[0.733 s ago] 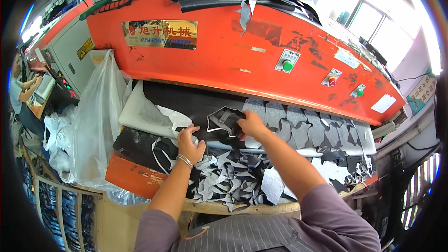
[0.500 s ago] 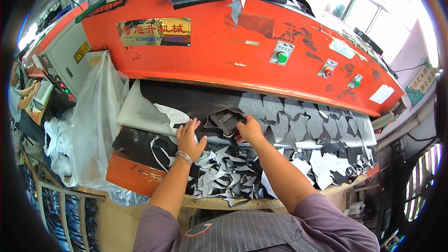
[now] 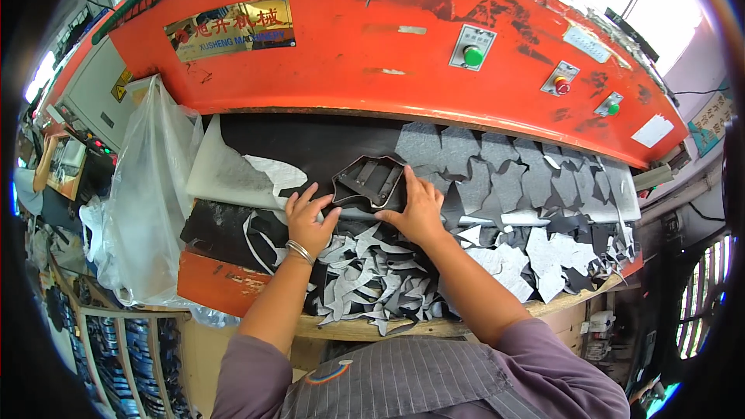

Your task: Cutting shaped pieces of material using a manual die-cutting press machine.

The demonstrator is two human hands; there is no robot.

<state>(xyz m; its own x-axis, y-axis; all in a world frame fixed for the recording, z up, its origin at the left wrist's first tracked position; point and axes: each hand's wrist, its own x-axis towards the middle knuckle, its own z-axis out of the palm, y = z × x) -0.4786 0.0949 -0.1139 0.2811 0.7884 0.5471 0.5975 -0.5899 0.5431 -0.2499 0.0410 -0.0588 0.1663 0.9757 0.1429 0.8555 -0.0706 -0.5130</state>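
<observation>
A dark metal cutting die (image 3: 370,181) lies flat on the black sheet material (image 3: 310,143), between both hands. The left hand (image 3: 309,216) spreads open fingers against its left edge; the right hand (image 3: 417,208) presses flat on its right edge. Grey offcuts (image 3: 365,279) pile nearer, orange press (image 3: 388,39) beyond.

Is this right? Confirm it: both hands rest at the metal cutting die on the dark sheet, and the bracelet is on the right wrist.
Not quite. The head view shows the bracelet on the left wrist. Both the left hand and right hand do rest at the metal cutting die on the dark sheet.
</observation>
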